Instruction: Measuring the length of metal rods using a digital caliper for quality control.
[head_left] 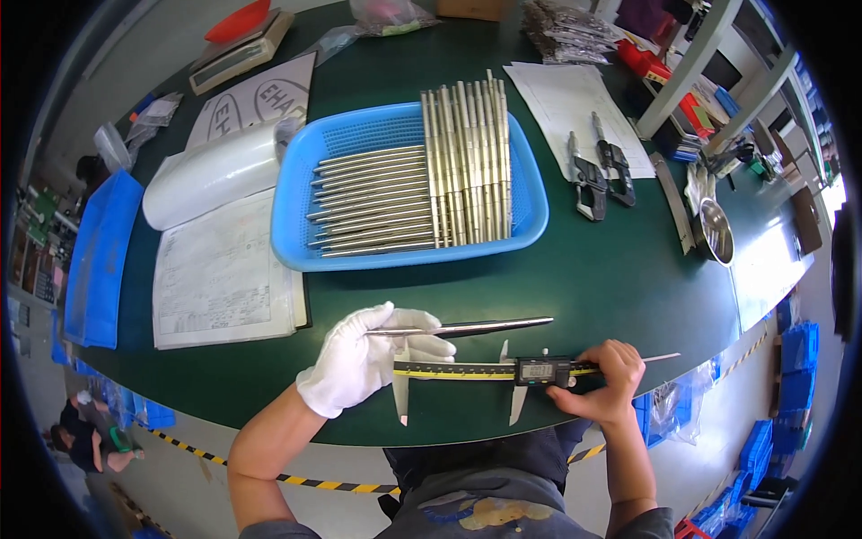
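My left hand (pixel 348 361), in a white glove, is closed around one slim metal shaft (pixel 505 323), which points off to the right. Just below it lies a digital caliper (pixel 458 370), level, its jaws wide apart and nothing between the lower ones. My bare right hand (pixel 606 382) grips the caliper by its slider and display end. The caliper's fixed jaw is right by the gloved fingers; whether they touch it I cannot tell. Beyond both hands, a blue plastic basket (pixel 404 261) holds several similar metal shafts (pixel 377 202), some lying crosswise and others lengthwise.
Two micrometers (pixel 588 189) rest at right near a paper sheet (pixel 548 108). A metal bowl (pixel 716 232) and a steel ruler (pixel 672 202) are farther right. At left are a plastic-wrapped roll (pixel 215 173), a document folder (pixel 224 287), a blue tray (pixel 101 260) and a scale (pixel 241 54).
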